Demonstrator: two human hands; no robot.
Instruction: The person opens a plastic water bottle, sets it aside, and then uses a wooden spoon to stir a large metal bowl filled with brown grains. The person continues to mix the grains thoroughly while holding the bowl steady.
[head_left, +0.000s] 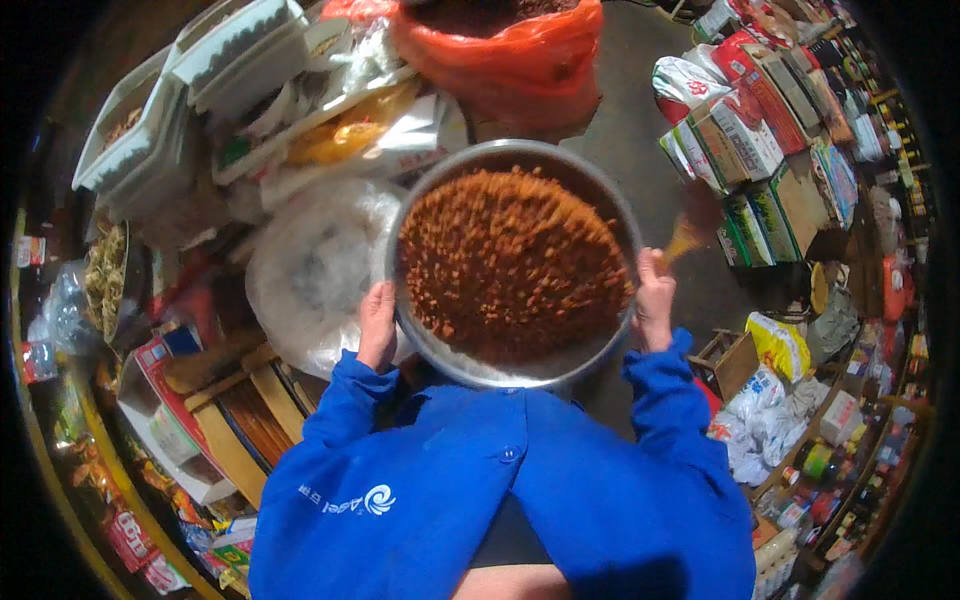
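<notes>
Both hands hold a wide round metal basin (516, 148) in front of my body. My left hand (377, 324) grips its left rim with the thumb on top. At the right rim is my right hand (655, 298), which also has the yellow handle of a brush or scoop (681, 238) under its thumb; the dark end of that tool is blurred. Reddish-brown crumbly, granular food (510, 262) fills most of the basin, with some bare metal showing near my body. The fingers under the rim are hidden on both sides.
Beyond the basin stands a large red plastic bag (517, 67) with dark contents. A plastic-covered round container (319, 270) lies left, near stacked white plastic tubs (135, 150). Cardboard boxes (780, 217) and shelves of goods line the right; a wooden stool (247, 412) is lower left.
</notes>
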